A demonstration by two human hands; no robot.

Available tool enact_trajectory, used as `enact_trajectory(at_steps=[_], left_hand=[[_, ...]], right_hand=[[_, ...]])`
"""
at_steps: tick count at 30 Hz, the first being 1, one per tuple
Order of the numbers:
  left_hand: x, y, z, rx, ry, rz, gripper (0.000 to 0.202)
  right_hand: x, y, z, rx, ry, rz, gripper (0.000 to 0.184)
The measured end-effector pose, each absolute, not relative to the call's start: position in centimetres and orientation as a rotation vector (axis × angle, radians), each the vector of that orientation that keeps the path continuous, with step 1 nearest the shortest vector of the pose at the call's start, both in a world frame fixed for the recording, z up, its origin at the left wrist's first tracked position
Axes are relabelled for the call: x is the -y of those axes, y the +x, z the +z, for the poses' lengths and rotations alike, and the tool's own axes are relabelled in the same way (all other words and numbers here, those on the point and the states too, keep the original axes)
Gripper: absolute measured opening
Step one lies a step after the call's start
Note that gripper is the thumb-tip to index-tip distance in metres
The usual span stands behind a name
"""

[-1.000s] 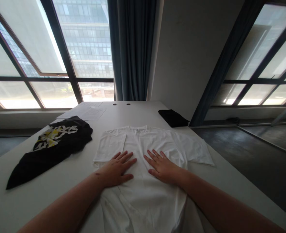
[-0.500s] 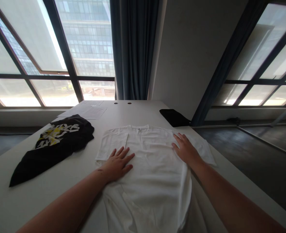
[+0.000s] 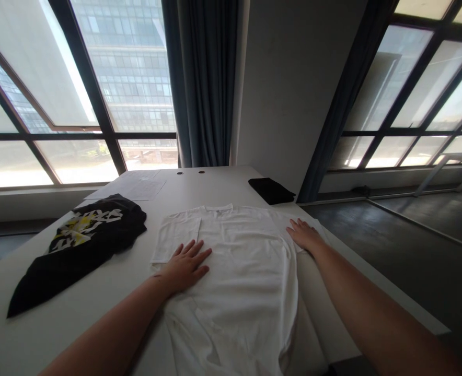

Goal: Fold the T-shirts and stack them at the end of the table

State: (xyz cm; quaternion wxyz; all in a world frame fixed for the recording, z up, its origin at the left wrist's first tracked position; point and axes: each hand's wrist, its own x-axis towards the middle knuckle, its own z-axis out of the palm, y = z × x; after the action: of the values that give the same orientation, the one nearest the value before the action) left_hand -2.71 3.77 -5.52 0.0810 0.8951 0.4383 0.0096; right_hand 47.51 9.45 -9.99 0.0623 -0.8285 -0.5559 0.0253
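Note:
A white T-shirt (image 3: 242, 266) lies spread on the white table (image 3: 109, 292), its collar towards the far end and its lower part wrinkled near me. My left hand (image 3: 186, 266) rests flat on the shirt's left side, just below the left sleeve, fingers spread. On the right sleeve lies my right hand (image 3: 303, 234), palm down with its fingers stretched out; it covers part of that sleeve. Neither hand grips the cloth.
Left of the shirt lies a crumpled black garment (image 3: 82, 245) with a white and yellow print. A folded black cloth (image 3: 271, 190) sits by the right edge. Papers (image 3: 137, 187) lie at the far left, near the windows and a blue curtain (image 3: 203, 83).
My right hand has slid outward from the shirt's chest onto the right sleeve. My left hand stays in place on the shirt. The view has turned slightly to the right.

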Motion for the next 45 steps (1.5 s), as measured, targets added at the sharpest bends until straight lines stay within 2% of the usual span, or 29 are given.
enact_trajectory(at_steps=[5, 8, 11, 13, 15, 18, 22, 27, 31, 36, 41, 45], left_hand=[[-4.0, -2.8, -5.6, -1.291, 2.699, 0.058, 0.059], [-3.1, -2.3, -4.3, -1.243, 2.764, 0.096, 0.060], [-0.7, -1.1, -2.8, -0.855, 2.881, 0.210, 0.061], [1.2, 0.1, -2.2, -0.512, 2.866, 0.210, 0.061], [2.7, 1.1, -2.1, -0.346, 2.807, 0.194, 0.044], [3.7, 1.9, -2.4, -0.341, 2.745, 0.190, 0.010], [3.2, 1.7, -2.1, -0.312, 2.672, 0.126, 0.002], [3.3, 1.3, -1.3, -0.269, 2.622, 0.066, 0.004], [4.0, 1.8, -1.5, -0.490, 2.738, 0.096, 0.027], [4.0, 2.4, -1.9, -0.517, 2.859, 0.124, 0.004], [3.9, 1.9, -0.8, -0.494, 2.771, 0.101, 0.003], [3.8, 1.5, -0.8, -0.533, 2.740, 0.087, 0.005]], right_hand=[[-7.5, 46.6, -7.9, 1.665, -2.460, -0.019, 0.063], [-5.0, 43.1, -6.5, 1.886, -2.209, -0.101, 0.056], [-1.4, 38.8, -6.5, 2.293, -1.632, 0.040, 0.049], [0.9, 37.0, -7.0, 2.371, -1.567, 0.118, 0.051], [2.6, 36.4, -7.4, 2.363, -1.637, 0.205, 0.058], [4.2, 37.4, -7.1, 2.324, -1.726, 0.336, 0.067], [5.2, 39.2, -6.1, 2.305, -1.656, 0.398, 0.080], [4.4, 39.9, -6.2, 2.067, -1.664, 0.240, 0.052], [2.3, 39.0, -6.1, 2.199, -1.668, 0.062, 0.038], [0.3, 37.6, -5.3, 2.251, -1.663, 0.100, 0.016], [-0.1, 38.0, -5.2, 2.151, -1.570, 0.285, 0.010], [0.4, 38.9, -4.3, 2.228, -1.434, 0.505, 0.014]])
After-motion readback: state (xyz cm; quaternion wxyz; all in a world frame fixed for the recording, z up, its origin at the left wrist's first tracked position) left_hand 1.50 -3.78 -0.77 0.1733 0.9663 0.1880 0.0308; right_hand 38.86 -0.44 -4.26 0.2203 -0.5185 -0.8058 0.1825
